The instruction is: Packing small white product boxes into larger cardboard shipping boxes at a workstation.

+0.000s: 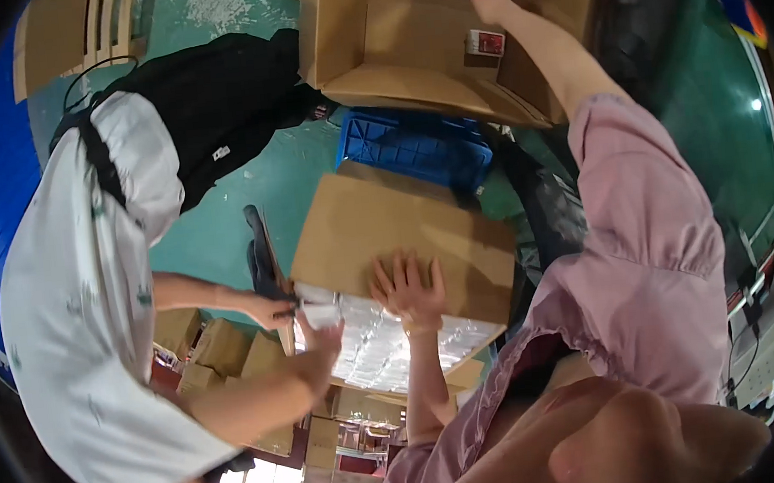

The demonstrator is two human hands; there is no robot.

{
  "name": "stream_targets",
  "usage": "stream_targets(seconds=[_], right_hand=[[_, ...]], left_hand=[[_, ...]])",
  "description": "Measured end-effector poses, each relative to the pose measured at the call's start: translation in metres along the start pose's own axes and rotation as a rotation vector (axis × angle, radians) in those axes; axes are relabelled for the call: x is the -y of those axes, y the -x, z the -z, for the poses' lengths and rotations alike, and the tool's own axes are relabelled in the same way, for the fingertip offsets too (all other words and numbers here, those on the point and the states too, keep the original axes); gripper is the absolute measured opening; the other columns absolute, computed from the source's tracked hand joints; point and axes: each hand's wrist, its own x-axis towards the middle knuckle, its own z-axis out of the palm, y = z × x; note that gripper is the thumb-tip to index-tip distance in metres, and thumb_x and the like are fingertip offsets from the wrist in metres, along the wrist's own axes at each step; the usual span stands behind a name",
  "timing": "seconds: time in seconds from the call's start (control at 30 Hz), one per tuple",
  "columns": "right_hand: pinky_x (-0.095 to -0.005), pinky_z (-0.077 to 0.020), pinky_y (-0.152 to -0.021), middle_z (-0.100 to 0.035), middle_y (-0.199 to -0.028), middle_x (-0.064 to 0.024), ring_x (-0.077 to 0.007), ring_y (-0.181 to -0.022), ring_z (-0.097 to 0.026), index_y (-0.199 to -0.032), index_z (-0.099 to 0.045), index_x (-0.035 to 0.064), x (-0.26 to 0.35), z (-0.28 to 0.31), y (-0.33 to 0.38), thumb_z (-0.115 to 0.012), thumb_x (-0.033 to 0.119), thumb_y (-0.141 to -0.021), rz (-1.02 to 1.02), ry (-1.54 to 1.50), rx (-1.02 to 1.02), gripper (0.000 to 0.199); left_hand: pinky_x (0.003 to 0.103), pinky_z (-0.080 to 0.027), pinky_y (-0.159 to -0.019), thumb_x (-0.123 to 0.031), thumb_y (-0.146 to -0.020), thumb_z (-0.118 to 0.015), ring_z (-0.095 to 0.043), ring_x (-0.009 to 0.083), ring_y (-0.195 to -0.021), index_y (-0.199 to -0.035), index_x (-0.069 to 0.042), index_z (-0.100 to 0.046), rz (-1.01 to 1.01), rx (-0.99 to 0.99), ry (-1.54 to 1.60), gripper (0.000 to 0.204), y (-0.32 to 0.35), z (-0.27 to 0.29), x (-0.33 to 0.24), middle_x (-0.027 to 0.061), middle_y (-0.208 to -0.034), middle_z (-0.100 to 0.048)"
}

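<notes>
My left hand (pixel 407 288) lies with fingers spread on the brown flap of a carton (pixel 385 214). Rows of shiny, clear-wrapped packs (pixel 378 345) fill the carton below it. My right hand (pixel 494 9) is over a second, larger carton (pixel 437 81), its fingers drawn together with nothing visible in them. Inside that carton, a small red and white patch (pixel 486 43), a label or a small box, shows below this hand. At left, a co-worker's hands (pixel 320 335) hold a small white box (pixel 320 315) at the packs' edge.
The co-worker in a white top (pixel 89 304) stands close on the left. A blue plastic crate (pixel 411 145) sits on the green floor (pixel 217 196) between the two cartons. More brown cartons (pixel 221 346) are stacked at the lower left. Grey equipment with cables (pixel 769 351) stands at right.
</notes>
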Motion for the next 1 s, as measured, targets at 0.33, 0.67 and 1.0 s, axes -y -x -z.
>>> stream_targets(seconds=[0.33,0.67,1.0], right_hand=[[-0.0440,-0.0355,-0.093,-0.043,-0.122,-0.0147,-0.0306,-0.114,-0.041,-0.130,-0.029,0.0077,-0.010,-0.149,-0.051,-0.062,0.020,-0.076,-0.101,0.306,0.106,0.065],[-0.0426,-0.0381,-0.093,-0.042,-0.121,-0.0181,-0.0323,-0.113,-0.041,-0.128,-0.030,0.0069,0.006,-0.144,-0.068,-0.068,0.025,-0.067,-0.205,-0.397,-0.188,0.074],[-0.0316,-0.0344,-0.094,-0.043,-0.116,-0.0068,-0.0202,-0.111,-0.041,-0.127,-0.030,0.0065,0.148,0.184,0.020,-0.061,-0.003,-0.056,0.696,-1.686,-0.629,0.078]], left_hand=[[0.048,-0.023,-0.097,-0.031,-0.072,-0.062,-0.045,0.0337,-0.113,-0.095,-0.017,-0.064,0.104,0.189,-0.117,0.027,-0.018,0.005,-0.010,-0.0012,-0.108,-0.059],[0.047,-0.025,-0.096,-0.027,-0.072,-0.060,-0.046,0.0322,-0.112,-0.094,-0.018,-0.064,0.162,0.216,-0.162,0.024,-0.022,0.005,-0.007,-0.0016,-0.107,-0.059],[0.048,-0.029,-0.092,-0.023,-0.069,-0.060,-0.044,0.0326,-0.111,-0.094,-0.014,-0.062,0.059,-0.045,-0.030,0.026,-0.010,0.007,0.001,0.0029,-0.104,-0.057]])
